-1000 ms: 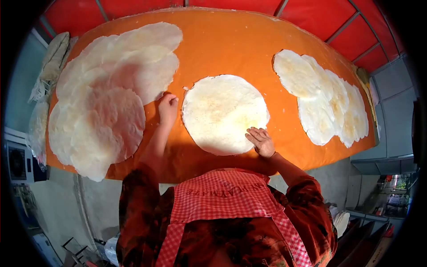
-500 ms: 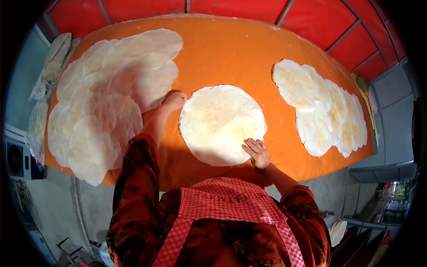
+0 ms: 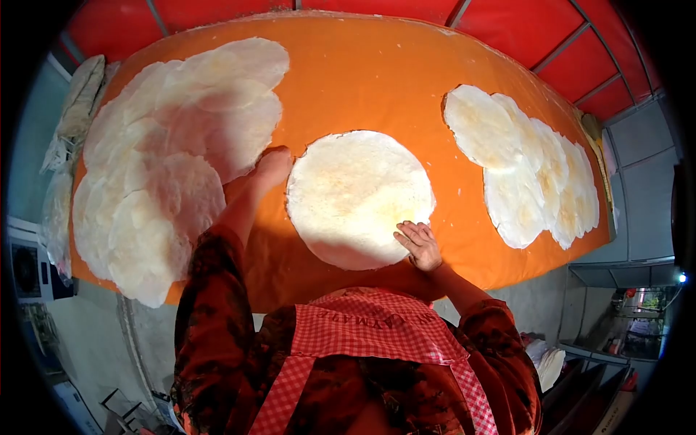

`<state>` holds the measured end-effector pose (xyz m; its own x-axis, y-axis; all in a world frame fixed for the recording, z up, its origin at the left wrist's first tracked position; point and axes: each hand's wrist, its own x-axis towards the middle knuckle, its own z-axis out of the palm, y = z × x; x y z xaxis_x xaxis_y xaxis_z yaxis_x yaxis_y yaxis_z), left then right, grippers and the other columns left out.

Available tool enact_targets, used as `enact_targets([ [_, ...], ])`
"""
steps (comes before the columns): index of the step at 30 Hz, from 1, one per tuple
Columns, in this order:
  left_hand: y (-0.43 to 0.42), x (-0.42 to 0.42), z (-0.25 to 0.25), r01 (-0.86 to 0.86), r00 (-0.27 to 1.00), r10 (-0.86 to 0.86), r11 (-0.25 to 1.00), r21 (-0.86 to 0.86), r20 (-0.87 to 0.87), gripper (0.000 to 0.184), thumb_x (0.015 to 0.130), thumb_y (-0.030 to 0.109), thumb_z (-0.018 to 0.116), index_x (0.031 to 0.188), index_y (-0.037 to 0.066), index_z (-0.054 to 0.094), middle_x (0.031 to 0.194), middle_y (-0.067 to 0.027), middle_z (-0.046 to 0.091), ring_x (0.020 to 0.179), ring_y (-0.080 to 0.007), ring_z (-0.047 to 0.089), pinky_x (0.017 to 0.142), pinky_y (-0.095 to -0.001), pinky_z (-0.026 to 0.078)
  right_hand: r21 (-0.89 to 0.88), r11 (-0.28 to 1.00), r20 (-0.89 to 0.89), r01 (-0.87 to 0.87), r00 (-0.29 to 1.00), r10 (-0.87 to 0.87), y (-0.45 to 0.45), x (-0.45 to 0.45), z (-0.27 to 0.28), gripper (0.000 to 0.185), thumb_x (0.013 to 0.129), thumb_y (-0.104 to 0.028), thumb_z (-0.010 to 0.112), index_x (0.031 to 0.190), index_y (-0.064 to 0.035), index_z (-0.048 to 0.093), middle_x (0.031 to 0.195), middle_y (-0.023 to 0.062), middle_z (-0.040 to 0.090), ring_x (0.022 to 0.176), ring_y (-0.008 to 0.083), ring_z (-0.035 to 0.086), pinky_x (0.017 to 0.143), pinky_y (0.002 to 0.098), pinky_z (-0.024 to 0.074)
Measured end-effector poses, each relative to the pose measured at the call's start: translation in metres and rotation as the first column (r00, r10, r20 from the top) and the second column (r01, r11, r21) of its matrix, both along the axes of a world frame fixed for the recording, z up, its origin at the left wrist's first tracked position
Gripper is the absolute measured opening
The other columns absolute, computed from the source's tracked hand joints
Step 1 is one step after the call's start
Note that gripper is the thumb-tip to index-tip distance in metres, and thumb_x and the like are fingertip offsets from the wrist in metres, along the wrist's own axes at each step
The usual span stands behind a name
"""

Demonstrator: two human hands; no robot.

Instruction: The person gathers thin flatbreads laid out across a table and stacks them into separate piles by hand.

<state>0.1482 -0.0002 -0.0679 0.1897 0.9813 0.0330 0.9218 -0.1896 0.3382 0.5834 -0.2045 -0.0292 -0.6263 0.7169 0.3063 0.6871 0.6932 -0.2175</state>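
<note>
A single round sheet of flatbread (image 3: 355,188), pale with faint yellow-brown patches, lies flat on the orange cloth in front of me. My right hand (image 3: 420,245) rests on its lower right edge, fingers stretched out flat over the surface. At the upper left rim is my left hand (image 3: 272,167), closed with the fingers curled under; what they hold, if anything, is hidden. To the left spreads a large overlapping layer of thin flatbreads (image 3: 174,159), close beside my left forearm. A smaller overlapping group of flatbreads (image 3: 511,170) lies on the right.
The orange cloth (image 3: 370,72) covers a wide table, with red panels (image 3: 507,32) behind it. Rolled cloth or sacking (image 3: 76,109) is at the left end. A white appliance (image 3: 32,264) stands at the lower left, and folded pale material (image 3: 547,366) at the lower right.
The view has shifted slightly, so the table sits a little higher and further left. Both hands stay at about the same places by the middle flatbread, which looks unchanged.
</note>
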Motion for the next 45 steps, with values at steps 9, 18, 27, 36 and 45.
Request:
enact_targets([
  [9, -0.018, -0.007, 0.043, -0.047, 0.868, 0.271, 0.878, -0.475, 0.415, 0.022, 0.092, 0.023, 0.057, 0.088, 0.003, 0.063, 0.072, -0.0042, 0.063, 0.058, -0.0143, 0.059, 0.054, -0.0292, 0.049, -0.046, 0.999, 0.012, 0.009, 1.0, -0.008, 0.001, -0.002, 0.002, 0.051, 0.07, 0.001, 0.059, 0.119, -0.0092, 0.063, 0.13, 0.0084, 0.056, 0.123, 0.0265, 0.051, 0.1, 0.0429, 0.0359],
  [18, -0.013, -0.007, 0.035, 0.027, 0.897, 0.183, 0.886, -0.463, 0.402, 0.02, 0.089, 0.021, 0.059, 0.086, 0.001, 0.063, 0.071, -0.0081, 0.063, 0.059, -0.0175, 0.059, 0.057, -0.0324, 0.049, -0.015, 1.0, -0.017, -0.018, 1.0, 0.017, 0.004, -0.001, -0.003, 0.05, 0.069, 0.001, 0.058, 0.118, -0.0089, 0.063, 0.128, 0.0093, 0.057, 0.121, 0.0276, 0.052, 0.098, 0.0429, 0.0368],
  [27, -0.008, -0.005, -0.005, -0.048, 0.972, 0.052, 0.999, -0.022, 0.23, 0.017, 0.085, 0.016, 0.06, 0.086, -0.001, 0.063, 0.076, -0.0182, 0.063, 0.071, -0.0291, 0.062, 0.068, -0.039, 0.05, -0.016, 1.0, -0.004, -0.009, 1.0, 0.009, 0.004, -0.001, -0.001, 0.049, 0.068, 0.0, 0.06, 0.116, -0.0078, 0.064, 0.128, 0.0098, 0.057, 0.12, 0.0279, 0.052, 0.097, 0.0425, 0.037],
  [36, -0.01, 0.015, 0.036, -0.127, 0.722, 0.408, 0.872, -0.472, 0.559, 0.017, 0.092, 0.013, 0.056, 0.086, -0.001, 0.065, 0.07, -0.0048, 0.062, 0.057, -0.0146, 0.058, 0.052, -0.0296, 0.05, -0.01, 1.0, -0.008, -0.003, 1.0, 0.003, 0.004, -0.001, -0.001, 0.047, 0.071, 0.003, 0.058, 0.116, -0.0079, 0.064, 0.127, 0.0093, 0.058, 0.119, 0.0267, 0.053, 0.097, 0.0417, 0.0375],
  [45, -0.001, 0.018, 0.02, -0.099, 0.986, 0.096, 0.995, 0.015, 0.137, 0.019, 0.083, 0.017, 0.062, 0.086, -0.002, 0.064, 0.079, -0.0192, 0.065, 0.07, -0.0299, 0.064, 0.067, -0.0385, 0.05, 0.013, 1.0, -0.023, -0.006, 1.0, 0.006, 0.005, -0.002, -0.002, 0.045, 0.071, 0.003, 0.058, 0.115, -0.0081, 0.065, 0.126, 0.0089, 0.059, 0.118, 0.0262, 0.054, 0.096, 0.041, 0.0387],
])
